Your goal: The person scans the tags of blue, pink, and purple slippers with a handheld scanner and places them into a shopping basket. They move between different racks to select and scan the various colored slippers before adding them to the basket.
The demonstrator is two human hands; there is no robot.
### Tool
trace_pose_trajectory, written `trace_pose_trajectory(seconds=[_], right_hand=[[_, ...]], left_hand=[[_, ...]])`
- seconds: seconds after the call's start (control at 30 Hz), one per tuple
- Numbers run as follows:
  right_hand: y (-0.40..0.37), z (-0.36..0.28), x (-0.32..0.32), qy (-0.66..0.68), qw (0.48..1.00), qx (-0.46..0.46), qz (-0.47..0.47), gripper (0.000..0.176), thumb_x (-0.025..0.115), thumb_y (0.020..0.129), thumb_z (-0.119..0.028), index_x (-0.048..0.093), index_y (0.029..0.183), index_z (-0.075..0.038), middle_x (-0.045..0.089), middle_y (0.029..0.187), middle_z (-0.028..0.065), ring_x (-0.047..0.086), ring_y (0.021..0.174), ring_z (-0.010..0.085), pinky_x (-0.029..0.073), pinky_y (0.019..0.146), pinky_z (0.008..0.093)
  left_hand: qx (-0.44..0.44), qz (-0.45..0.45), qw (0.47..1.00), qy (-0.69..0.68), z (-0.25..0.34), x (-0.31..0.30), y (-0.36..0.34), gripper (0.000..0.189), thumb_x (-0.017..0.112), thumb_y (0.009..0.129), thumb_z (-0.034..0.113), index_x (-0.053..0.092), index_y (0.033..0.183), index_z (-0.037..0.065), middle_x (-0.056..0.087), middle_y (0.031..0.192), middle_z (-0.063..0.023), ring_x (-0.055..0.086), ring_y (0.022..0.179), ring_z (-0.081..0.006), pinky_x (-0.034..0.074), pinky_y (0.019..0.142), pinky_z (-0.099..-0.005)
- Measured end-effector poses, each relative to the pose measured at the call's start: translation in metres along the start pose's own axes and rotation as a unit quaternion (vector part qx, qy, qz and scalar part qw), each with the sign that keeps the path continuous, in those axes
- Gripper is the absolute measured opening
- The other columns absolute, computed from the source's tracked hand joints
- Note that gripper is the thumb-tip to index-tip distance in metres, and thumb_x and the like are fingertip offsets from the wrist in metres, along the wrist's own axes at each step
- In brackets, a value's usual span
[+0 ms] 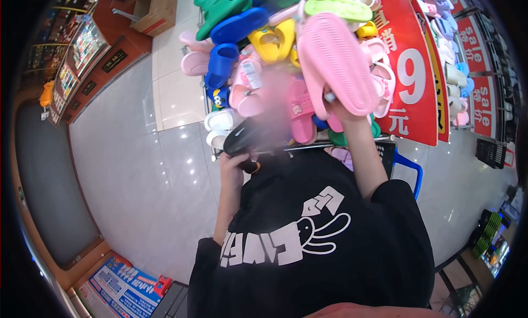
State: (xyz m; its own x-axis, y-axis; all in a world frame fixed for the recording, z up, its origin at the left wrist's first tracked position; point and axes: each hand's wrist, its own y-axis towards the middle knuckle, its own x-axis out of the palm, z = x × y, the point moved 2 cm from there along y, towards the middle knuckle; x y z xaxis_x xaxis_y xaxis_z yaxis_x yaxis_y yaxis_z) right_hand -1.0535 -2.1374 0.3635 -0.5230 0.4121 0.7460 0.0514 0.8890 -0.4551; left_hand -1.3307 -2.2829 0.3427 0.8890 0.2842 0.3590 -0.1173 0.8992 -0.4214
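Note:
A pink slipper is held up over the pile with its ribbed sole toward me. My right hand grips it near its lower end, the fingers partly hidden behind it. My left hand is closed on a black slipper at the near left edge of the rack. Around both hands lie slippers in many colours, among them a blue slipper, a yellow slipper and white slippers. A hazy smear covers part of the pile between my hands.
A metal rail edges the display in front of me. Red price signs stand at its right, beside a blue handle. Counters and a cardboard box are at the upper left; a black basket is at the right.

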Motion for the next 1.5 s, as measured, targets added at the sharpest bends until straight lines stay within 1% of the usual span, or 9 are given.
trace_pose_trajectory(seconds=[0.07,0.13,0.2,0.27,0.7,0.83,1.4,1.43,1.5], right_hand=[[-0.008,-0.008,-0.015,0.116,0.971,0.083,-0.192,0.022,0.059,0.094,-0.026,0.060,0.104,-0.006,0.061,0.073,0.0066,0.054,0.056,0.0160,0.045,0.048,0.0265],[-0.014,-0.002,-0.030,0.136,0.967,0.094,-0.193,0.023,0.059,0.094,-0.027,0.060,0.101,-0.005,0.057,0.071,0.0054,0.049,0.052,0.0172,0.042,0.046,0.0274],[-0.012,0.010,-0.050,0.163,0.969,0.021,-0.186,0.030,0.047,0.100,-0.032,0.056,0.109,-0.004,0.044,0.066,0.0006,0.040,0.050,0.0112,0.034,0.043,0.0215],[-0.008,0.016,-0.066,0.220,0.965,0.041,-0.136,0.031,0.045,0.100,-0.033,0.056,0.107,-0.005,0.041,0.064,-0.0004,0.039,0.050,0.0117,0.035,0.044,0.0222],[-0.006,0.074,-0.005,0.001,0.989,0.009,-0.148,0.028,0.047,0.100,-0.030,0.056,0.105,-0.005,0.043,0.065,-0.0009,0.040,0.051,0.0108,0.035,0.045,0.0219],[0.014,0.035,-0.009,-0.074,0.984,-0.009,-0.159,0.027,0.048,0.100,-0.029,0.057,0.104,-0.005,0.044,0.065,-0.0010,0.041,0.051,0.0105,0.036,0.045,0.0219],[0.005,0.041,0.023,-0.339,0.921,-0.142,-0.127,0.022,0.051,0.099,-0.025,0.058,0.101,-0.004,0.046,0.067,-0.0017,0.042,0.053,0.0093,0.036,0.047,0.0216],[0.038,0.041,0.034,-0.352,0.915,-0.149,-0.126,0.022,0.051,0.099,-0.025,0.058,0.101,-0.004,0.046,0.067,-0.0017,0.043,0.053,0.0092,0.036,0.047,0.0216],[-0.005,0.034,0.021,-0.379,0.902,-0.162,-0.125,0.022,0.051,0.099,-0.025,0.058,0.101,-0.004,0.047,0.067,-0.0018,0.043,0.053,0.0091,0.036,0.047,0.0215]], left_hand=[[0.001,-0.015,1.000,0.005,0.003,-0.001,0.003,0.032,0.058,0.070,0.002,0.063,0.100,-0.006,0.065,0.080,-0.0136,0.063,0.073,-0.0239,0.052,0.072,-0.0355],[-0.004,-0.014,1.000,0.016,0.004,-0.003,0.004,0.034,0.058,0.069,0.004,0.061,0.101,-0.006,0.064,0.081,-0.0152,0.064,0.074,-0.0260,0.053,0.077,-0.0375],[0.002,-0.025,1.000,0.011,0.005,-0.004,0.004,0.034,0.059,0.070,0.004,0.062,0.102,-0.006,0.065,0.083,-0.0157,0.064,0.074,-0.0263,0.053,0.077,-0.0393],[0.003,-0.022,1.000,0.022,0.006,-0.007,0.003,0.035,0.059,0.069,0.004,0.062,0.102,-0.007,0.065,0.084,-0.0156,0.065,0.075,-0.0263,0.053,0.076,-0.0394],[0.020,0.050,0.999,-0.005,0.010,-0.034,-0.021,0.027,0.059,0.072,0.001,0.064,0.098,-0.008,0.065,0.079,-0.0132,0.064,0.074,-0.0222,0.052,0.074,-0.0344],[0.030,0.060,0.998,-0.003,0.009,-0.039,-0.020,0.027,0.059,0.073,0.002,0.065,0.097,-0.008,0.065,0.078,-0.0132,0.063,0.073,-0.0219,0.051,0.074,-0.0345],[-0.016,0.030,0.999,0.024,0.002,-0.037,-0.003,0.032,0.059,0.072,0.003,0.063,0.102,-0.007,0.066,0.083,-0.0133,0.064,0.075,-0.0228,0.052,0.076,-0.0361],[-0.016,0.031,0.999,0.024,0.002,-0.037,-0.003,0.032,0.059,0.072,0.003,0.063,0.102,-0.007,0.066,0.083,-0.0133,0.064,0.075,-0.0228,0.052,0.076,-0.0361],[-0.013,0.033,0.999,0.019,0.002,-0.035,-0.002,0.032,0.059,0.072,0.003,0.064,0.102,-0.007,0.065,0.083,-0.0132,0.064,0.075,-0.0225,0.052,0.076,-0.0358]])
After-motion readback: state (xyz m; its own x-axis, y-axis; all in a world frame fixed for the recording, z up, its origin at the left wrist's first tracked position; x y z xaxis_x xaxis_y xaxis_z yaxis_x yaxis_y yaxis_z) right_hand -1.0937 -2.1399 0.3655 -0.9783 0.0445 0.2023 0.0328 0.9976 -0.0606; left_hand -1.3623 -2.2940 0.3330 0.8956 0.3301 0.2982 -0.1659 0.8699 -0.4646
